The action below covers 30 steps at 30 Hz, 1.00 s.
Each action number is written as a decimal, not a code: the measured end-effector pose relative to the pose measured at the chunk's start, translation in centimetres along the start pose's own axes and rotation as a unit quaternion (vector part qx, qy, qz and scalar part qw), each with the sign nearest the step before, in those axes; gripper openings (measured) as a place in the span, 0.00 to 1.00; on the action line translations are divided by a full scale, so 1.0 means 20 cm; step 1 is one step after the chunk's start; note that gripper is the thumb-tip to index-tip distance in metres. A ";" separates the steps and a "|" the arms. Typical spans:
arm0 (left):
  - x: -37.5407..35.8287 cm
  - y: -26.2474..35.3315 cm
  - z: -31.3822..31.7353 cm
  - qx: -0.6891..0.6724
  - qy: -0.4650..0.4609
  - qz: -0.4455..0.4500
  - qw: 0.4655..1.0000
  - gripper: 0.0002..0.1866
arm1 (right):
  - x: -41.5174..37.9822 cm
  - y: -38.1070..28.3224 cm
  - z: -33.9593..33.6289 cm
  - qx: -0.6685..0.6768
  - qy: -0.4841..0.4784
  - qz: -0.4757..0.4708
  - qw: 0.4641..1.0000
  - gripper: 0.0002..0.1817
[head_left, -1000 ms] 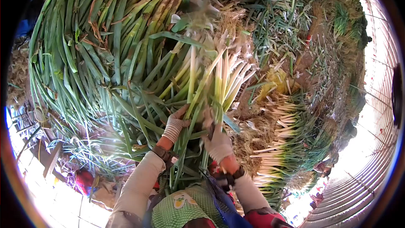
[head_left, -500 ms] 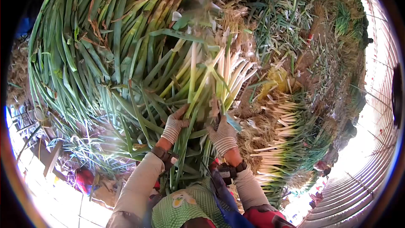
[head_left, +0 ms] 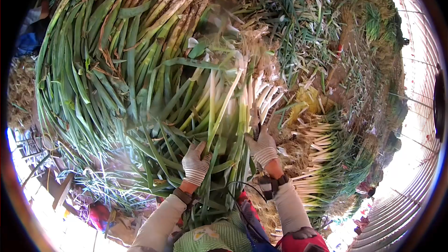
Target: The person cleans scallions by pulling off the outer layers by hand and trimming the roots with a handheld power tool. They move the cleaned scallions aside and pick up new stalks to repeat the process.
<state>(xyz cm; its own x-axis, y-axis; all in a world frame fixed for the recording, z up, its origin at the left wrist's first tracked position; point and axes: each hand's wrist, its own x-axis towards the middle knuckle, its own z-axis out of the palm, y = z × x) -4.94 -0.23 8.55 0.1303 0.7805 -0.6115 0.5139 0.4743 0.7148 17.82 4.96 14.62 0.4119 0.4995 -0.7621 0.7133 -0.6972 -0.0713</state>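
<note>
My left hand (head_left: 196, 163), in a striped glove, is closed on the green part of a long green onion (head_left: 226, 107). Its pale stem slants up and to the right, roots at the top. My right hand (head_left: 262, 148), gloved alike, is closed around a narrow knife (head_left: 255, 122) that points up, close to the white stems. Parts of the knife are hidden by the fingers. More green onions (head_left: 242, 112) lie between my hands, their leaves running down toward my green checked apron (head_left: 210, 233).
A large heap of untrimmed green onions (head_left: 116, 65) fills the left. At right lies a row of cleaned green onions (head_left: 317, 158), white ends leftward, beside loose roots (head_left: 298, 151). Leaf scraps (head_left: 303, 23) cover the ground beyond. A ribbed translucent wall (head_left: 415, 126) stands far right.
My right hand and the knife have moved right and slightly down, away from my left hand. My left hand has lowered a little, and the onion it holds has shifted with it.
</note>
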 end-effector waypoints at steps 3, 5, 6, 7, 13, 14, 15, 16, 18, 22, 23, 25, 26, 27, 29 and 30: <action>0.10 0.02 -0.01 0.217 0.000 0.068 0.974 0.34 | -0.07 -0.04 0.05 -0.008 -0.126 -0.106 0.986 0.34; 0.11 -0.04 0.09 0.259 0.010 0.072 0.963 0.40 | -0.05 -0.06 0.06 0.012 -0.109 -0.092 0.990 0.35; 0.10 -0.06 0.14 0.281 0.018 0.074 0.957 0.43 | -0.02 -0.07 0.04 0.084 -0.100 -0.030 0.991 0.35; 0.08 -0.07 0.20 0.312 -0.008 0.052 0.949 0.51 | 0.05 -0.01 0.08 0.123 -0.056 -0.033 0.990 0.35; -0.03 -0.11 0.63 0.348 -0.042 0.061 0.935 0.54 | 0.05 0.11 0.25 0.076 -0.068 -0.063 0.993 0.36; -0.04 -0.08 0.65 0.334 -0.061 0.065 0.938 0.45 | 0.08 0.18 0.28 0.148 -0.076 -0.016 0.986 0.36; -0.05 -0.13 0.74 0.358 -0.046 0.092 0.928 0.40 | 0.08 0.24 0.30 0.144 -0.046 -0.025 0.988 0.37; -0.05 -0.21 0.85 0.384 -0.029 0.118 0.915 0.36 | 0.06 0.26 0.34 0.142 -0.017 -0.036 0.989 0.38; -0.01 -0.23 1.00 0.446 -0.070 0.084 0.888 0.30 | -0.03 0.20 0.38 0.125 0.009 -0.024 0.992 0.39; 0.04 -0.34 0.89 0.222 -0.120 0.089 0.964 0.25 | -0.17 -0.16 0.26 -0.005 -0.080 -0.109 0.991 0.31; 0.06 -0.37 0.83 0.178 -0.122 0.118 0.969 0.25 | -0.13 -0.25 0.22 0.028 -0.062 -0.106 0.992 0.31; 0.20 -0.21 0.40 0.070 -0.173 0.156 0.970 0.26 | -0.03 -0.36 0.17 0.101 -0.039 -0.092 0.990 0.30; 0.34 -0.17 0.18 0.120 -0.134 0.202 0.963 0.22 | -0.02 -0.40 0.16 0.106 -0.073 -0.111 0.985 0.29; 0.49 -0.13 -0.04 0.172 -0.089 0.243 0.950 0.19 | -0.04 -0.46 0.16 0.111 -0.110 -0.128 0.979 0.29; 0.76 -0.11 -0.38 0.262 0.082 0.198 0.941 0.20 | -0.11 -0.58 0.18 0.055 -0.208 -0.167 0.962 0.27; 0.90 -0.10 -0.55 0.296 0.160 0.161 0.928 0.21 | -0.06 -0.57 0.26 -0.006 -0.197 -0.190 0.962 0.29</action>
<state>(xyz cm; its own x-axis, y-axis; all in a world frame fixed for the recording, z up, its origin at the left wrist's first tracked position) -12.91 17.37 -0.10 0.1487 0.9687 -0.1989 0.8799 -0.0379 0.4736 6.18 9.65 13.07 -0.1260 0.4821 -0.8670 0.7767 -0.4957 -0.3885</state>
